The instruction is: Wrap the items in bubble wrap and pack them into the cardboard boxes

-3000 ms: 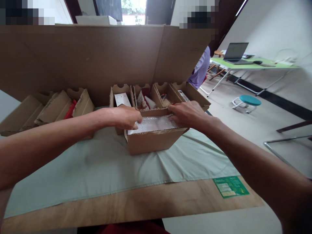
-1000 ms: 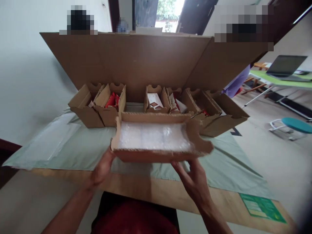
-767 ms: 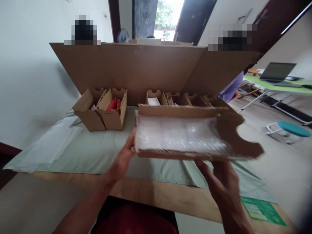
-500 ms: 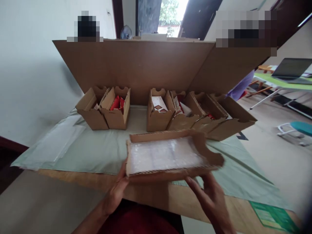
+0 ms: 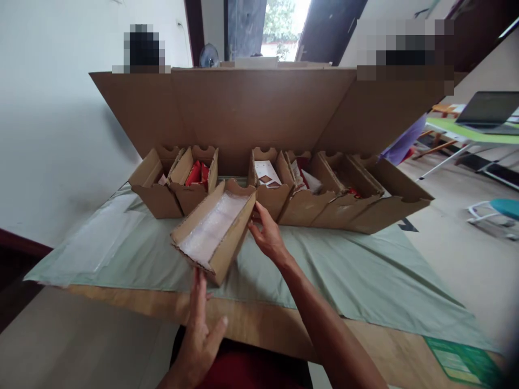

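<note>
A long open-topped cardboard box [image 5: 232, 246] stands slantwise over the cloth, with its far end toward the gap in a row of similar boxes. Clear bubble wrap [image 5: 217, 221] lies inside it. My right hand [image 5: 267, 235] grips the box at its far right side, the fingertips partly hidden by the wall. At the near end, my left hand [image 5: 201, 319] has its fingers stretched out against or just under the end wall, with the thumb apart.
Left of the gap, one cardboard box [image 5: 190, 200] holds red packets [image 5: 197, 174]. Right of it, another box [image 5: 273, 201] holds a white card [image 5: 265, 173]. A tall cardboard panel [image 5: 251, 108] rises behind. Flat clear plastic bags [image 5: 97, 232] lie on the green cloth [image 5: 292, 270].
The box has moved forward and left and turned from crosswise to pointing away from me. My right hand has moved to its far end; my left fingers have straightened.
</note>
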A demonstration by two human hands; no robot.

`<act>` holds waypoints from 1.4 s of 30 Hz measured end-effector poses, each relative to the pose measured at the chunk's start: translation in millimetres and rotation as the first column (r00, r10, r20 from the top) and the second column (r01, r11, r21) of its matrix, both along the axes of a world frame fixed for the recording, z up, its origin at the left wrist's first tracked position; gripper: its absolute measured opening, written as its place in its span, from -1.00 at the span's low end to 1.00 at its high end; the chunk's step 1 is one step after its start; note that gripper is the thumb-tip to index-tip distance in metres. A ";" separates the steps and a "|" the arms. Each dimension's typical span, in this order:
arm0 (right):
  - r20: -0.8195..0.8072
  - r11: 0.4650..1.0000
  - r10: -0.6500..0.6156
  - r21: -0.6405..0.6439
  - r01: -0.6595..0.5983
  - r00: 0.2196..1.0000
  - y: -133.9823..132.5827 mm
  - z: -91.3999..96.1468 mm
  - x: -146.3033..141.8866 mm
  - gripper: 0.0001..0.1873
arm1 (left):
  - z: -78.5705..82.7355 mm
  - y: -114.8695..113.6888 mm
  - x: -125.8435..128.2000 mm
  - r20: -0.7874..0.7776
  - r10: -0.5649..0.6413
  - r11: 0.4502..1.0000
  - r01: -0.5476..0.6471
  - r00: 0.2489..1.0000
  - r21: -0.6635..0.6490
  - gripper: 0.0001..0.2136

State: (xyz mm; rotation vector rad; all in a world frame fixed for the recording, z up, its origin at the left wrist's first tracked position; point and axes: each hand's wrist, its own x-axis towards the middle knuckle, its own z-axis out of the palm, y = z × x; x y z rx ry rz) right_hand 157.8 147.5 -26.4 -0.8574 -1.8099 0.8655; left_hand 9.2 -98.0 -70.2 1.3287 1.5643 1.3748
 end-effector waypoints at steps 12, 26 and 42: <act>-0.110 0.998 0.010 -0.059 -0.017 0.994 -21.2 -44.5 -7.2 -0.44 | 1.9 31.2 34.3 -0.017 -0.125 0.990 0.126 0.992 0.059 -0.23; -0.027 0.979 -0.099 -0.183 0.093 0.995 -18.7 -105.1 10.1 -0.58 | 8.5 157.9 80.3 0.248 0.042 0.998 -0.054 0.968 0.043 -0.19; -0.034 0.983 -0.106 -0.154 0.100 0.994 -21.3 -97.5 12.8 -0.67 | -4.7 184.7 49.2 -0.029 0.078 0.995 -0.076 0.996 0.057 -0.31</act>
